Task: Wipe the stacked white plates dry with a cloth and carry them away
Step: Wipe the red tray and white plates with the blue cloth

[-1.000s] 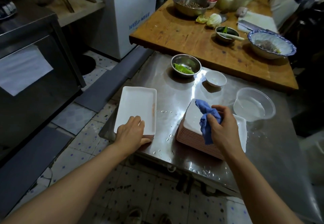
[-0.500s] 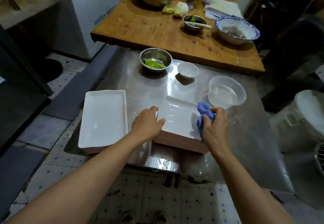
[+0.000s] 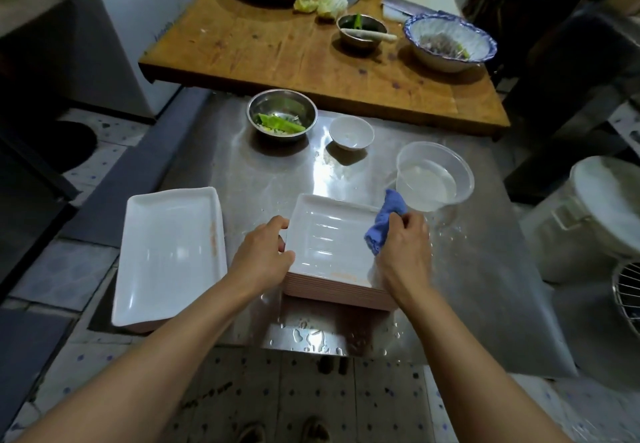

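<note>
- While sitting near the front edge of the wet steel table [image 3: 485, 269], the stack of white plates [image 3: 332, 241] is getting steadied from both sides.
- Curling round the stack's left rim now, the left hand [image 3: 263, 255], thumb over the top plate's lip.
- Pinching a bunched blue cloth [image 3: 386, 221] at the stack's right rim, the right hand [image 3: 403, 252].
- Lying just left, apart from the stack: a second pile of white plates [image 3: 169, 255], hanging over the table's corner.
- Looking heavy as a stack, rigid, breakable, probably slick with water beads all around.
- Calling for a grip under both short ends, lifting level, never by one top rim alone.
</note>
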`<action>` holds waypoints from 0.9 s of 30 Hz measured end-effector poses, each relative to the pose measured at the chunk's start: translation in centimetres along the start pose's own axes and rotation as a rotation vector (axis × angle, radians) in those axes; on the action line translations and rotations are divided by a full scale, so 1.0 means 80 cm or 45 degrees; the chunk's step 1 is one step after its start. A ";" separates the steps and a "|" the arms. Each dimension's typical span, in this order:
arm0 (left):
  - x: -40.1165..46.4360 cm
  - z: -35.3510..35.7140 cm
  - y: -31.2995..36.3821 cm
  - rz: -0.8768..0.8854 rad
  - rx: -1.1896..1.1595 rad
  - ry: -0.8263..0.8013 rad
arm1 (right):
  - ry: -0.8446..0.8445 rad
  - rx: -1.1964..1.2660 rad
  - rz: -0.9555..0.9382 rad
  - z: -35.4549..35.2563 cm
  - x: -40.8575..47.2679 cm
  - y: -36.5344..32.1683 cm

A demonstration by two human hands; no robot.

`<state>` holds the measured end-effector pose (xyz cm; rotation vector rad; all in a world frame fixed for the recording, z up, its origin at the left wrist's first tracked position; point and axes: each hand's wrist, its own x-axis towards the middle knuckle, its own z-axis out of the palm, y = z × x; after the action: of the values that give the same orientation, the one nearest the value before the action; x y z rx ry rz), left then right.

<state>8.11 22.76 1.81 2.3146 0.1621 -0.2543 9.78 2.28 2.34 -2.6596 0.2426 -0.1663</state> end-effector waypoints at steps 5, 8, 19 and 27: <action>0.002 0.003 -0.003 0.016 -0.014 0.021 | -0.032 -0.023 -0.324 0.030 0.005 -0.025; 0.001 0.006 -0.005 0.029 -0.040 0.057 | -0.028 -0.002 -0.387 0.049 0.005 -0.059; -0.002 0.008 -0.012 0.044 -0.087 0.041 | -0.473 0.182 -0.510 0.042 0.001 -0.081; -0.007 0.003 -0.009 -0.126 -0.485 -0.065 | -0.733 0.141 -0.663 0.007 -0.039 -0.073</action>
<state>7.42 23.08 1.26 1.9230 0.2755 -0.3038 7.64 8.28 4.31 -2.4751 -0.6230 0.4092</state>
